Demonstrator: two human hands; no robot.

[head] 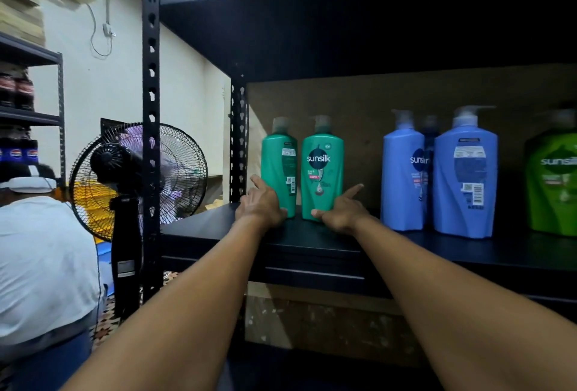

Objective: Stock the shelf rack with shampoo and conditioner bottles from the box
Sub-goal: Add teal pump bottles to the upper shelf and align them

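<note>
- Teal pair on the shelf [218, 234]: left hand [262, 205] presses the back-facing bottle [278, 169], right hand [338, 209] the front-facing bottle [322, 169], fingers [258, 183] loose, gripping nothing.
- Low push, tall bottles: either may tip.

Two teal bottles [278, 172] [322, 169], two light-blue bottles [402, 178] [465, 181], one green bottle [552, 184], one fan [137, 178].

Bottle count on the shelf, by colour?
Teal bottles: 2
Light blue bottles: 2
Dark blue bottle, mostly hidden behind them: 1
Lime green bottle, cut off at the frame edge: 1
Total: 6
</note>
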